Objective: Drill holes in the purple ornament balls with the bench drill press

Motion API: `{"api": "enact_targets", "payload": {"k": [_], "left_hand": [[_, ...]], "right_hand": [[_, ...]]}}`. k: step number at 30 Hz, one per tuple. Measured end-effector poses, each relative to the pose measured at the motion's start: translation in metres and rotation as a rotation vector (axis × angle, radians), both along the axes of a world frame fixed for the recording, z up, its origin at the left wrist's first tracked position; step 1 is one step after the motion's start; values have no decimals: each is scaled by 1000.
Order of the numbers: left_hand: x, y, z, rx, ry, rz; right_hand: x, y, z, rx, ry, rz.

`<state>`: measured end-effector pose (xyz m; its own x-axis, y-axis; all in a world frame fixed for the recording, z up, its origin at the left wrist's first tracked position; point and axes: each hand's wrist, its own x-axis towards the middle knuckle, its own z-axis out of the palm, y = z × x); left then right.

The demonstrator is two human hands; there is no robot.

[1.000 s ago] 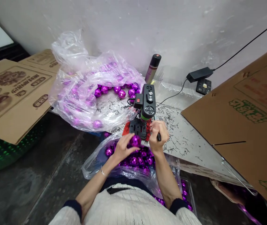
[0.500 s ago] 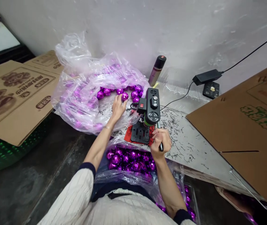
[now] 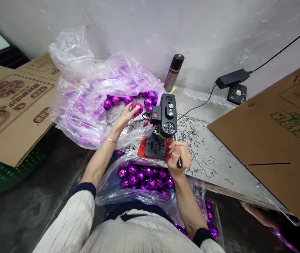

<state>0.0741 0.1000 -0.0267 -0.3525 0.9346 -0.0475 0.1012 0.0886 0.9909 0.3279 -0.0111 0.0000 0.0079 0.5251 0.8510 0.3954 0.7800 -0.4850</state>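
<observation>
The left hand (image 3: 125, 115) has moved from the near pile (image 3: 147, 177) to the plastic bag (image 3: 72, 86), grip pinching a purple ball (image 3: 138, 109) near others there. The right hand (image 3: 178, 154) stays wrapped around the black handle (image 3: 179, 163).

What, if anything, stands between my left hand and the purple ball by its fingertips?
Nothing visible. Your left hand is close against the purple ball; the plastic bag curves behind and to the left, none of it showing between them.

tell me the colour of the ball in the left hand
The ball is shiny purple, best seen in the head view.
</observation>
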Motion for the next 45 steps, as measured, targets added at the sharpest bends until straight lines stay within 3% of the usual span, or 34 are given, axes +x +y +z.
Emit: {"api": "enact_targets", "payload": {"k": [4,6,9,12,16,21,27,34,45], "left_hand": [[20,-79,4,-28,-501,-70],[40,-109,-6,-45,-590,-57],[73,-129,-30,-60,-572,5],[99,-128,-53,-11,-443,56],[112,-123,-71,34,-157,-7],[111,-124,-81,137,338,-60],[116,-119,-89,371,588,-170],[115,-128,-96,431,673,-185],[117,-111,-98,317,514,-188]], "right_hand": [[0,3,8,-26,42,14],[-1,5,12,-29,59,21],[-1,7,16,-37,61,19],[1,7,16,-44,26,12],[3,6,15,-49,-34,4],[3,4,15,-19,-28,18],[3,4,14,-8,-37,9],[4,4,8,-2,-29,9],[7,3,3,-22,-30,12]]}}
